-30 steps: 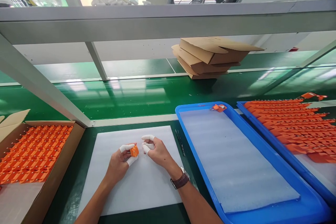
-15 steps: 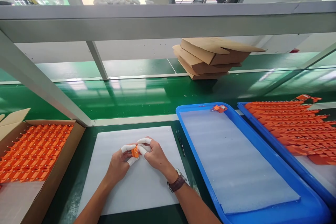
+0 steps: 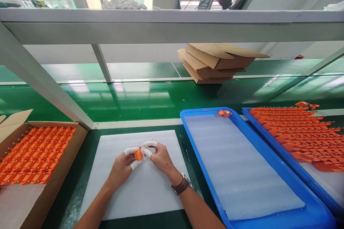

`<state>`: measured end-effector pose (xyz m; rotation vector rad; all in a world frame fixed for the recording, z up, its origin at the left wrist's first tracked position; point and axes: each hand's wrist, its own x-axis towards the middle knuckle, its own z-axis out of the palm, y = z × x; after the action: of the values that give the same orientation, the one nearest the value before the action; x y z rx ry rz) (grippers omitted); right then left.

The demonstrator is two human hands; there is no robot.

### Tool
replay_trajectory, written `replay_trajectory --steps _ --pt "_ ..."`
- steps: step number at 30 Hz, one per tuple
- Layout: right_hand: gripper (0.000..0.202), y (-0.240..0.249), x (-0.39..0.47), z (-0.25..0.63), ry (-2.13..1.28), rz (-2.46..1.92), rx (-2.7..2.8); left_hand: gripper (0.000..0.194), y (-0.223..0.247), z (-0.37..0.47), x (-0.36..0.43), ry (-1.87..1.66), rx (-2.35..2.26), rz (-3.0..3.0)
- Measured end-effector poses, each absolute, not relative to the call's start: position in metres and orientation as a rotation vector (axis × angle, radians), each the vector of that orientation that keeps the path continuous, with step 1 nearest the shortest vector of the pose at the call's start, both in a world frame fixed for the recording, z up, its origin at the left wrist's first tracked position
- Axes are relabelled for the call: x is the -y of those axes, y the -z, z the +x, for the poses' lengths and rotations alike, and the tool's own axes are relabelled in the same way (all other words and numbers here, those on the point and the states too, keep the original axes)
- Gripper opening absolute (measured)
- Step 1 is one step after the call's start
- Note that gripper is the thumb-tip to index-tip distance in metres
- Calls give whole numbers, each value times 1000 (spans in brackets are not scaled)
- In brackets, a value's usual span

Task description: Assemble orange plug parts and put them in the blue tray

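A small orange part is pinched between the thumb and fingers of my left hand, above the white sheet. White covers wrap several fingertips on both hands. My right hand is close beside the part on its right, with thumb and forefinger pressed together; what they hold, if anything, is too small to tell. A watch sits on my right wrist.
An open carton of orange parts stands at the left. At the right are a blue tray with one orange piece and another tray full of them. Tweezers lie beside the sheet. Folded cartons are stacked behind.
The orange part has turned slightly in my left fingers and shows a rounder face. My right fingertips have shifted a little to the right. The camera view has tilted slightly.
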<state>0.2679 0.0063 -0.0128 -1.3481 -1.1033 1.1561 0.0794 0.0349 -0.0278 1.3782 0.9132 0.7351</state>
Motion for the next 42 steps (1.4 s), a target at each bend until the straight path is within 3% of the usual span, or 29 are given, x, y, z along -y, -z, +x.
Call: replay_trajectory --steps 42 --pt "20 5 -2 271 -1141 -1373 1125 43 17 83 -29 -780 -962 1452"
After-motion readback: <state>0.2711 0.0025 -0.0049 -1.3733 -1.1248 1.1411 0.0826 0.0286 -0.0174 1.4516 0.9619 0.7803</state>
